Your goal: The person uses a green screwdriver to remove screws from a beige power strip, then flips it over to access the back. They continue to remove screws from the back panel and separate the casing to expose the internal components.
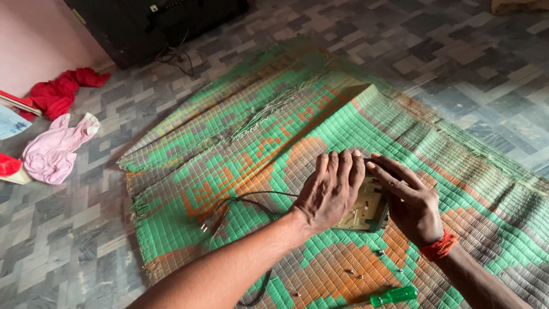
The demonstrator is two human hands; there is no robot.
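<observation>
My left hand (331,189) lies over a small pale electronic part with a circuit board (366,212), fingers curled around its top. My right hand (409,203) grips the same part from the right side, a red thread at its wrist. The part rests on a green and orange woven mat (240,131). A black cable (246,200) with a plug runs from under my left hand across the mat. Most of the part is hidden by my hands.
A green-handled screwdriver (393,296) and several small screws (349,271) lie on the mat near me. Pink cloth (54,151) and red cloth (60,91) lie on the patterned floor at left. A black box (154,23) with wires stands at the back.
</observation>
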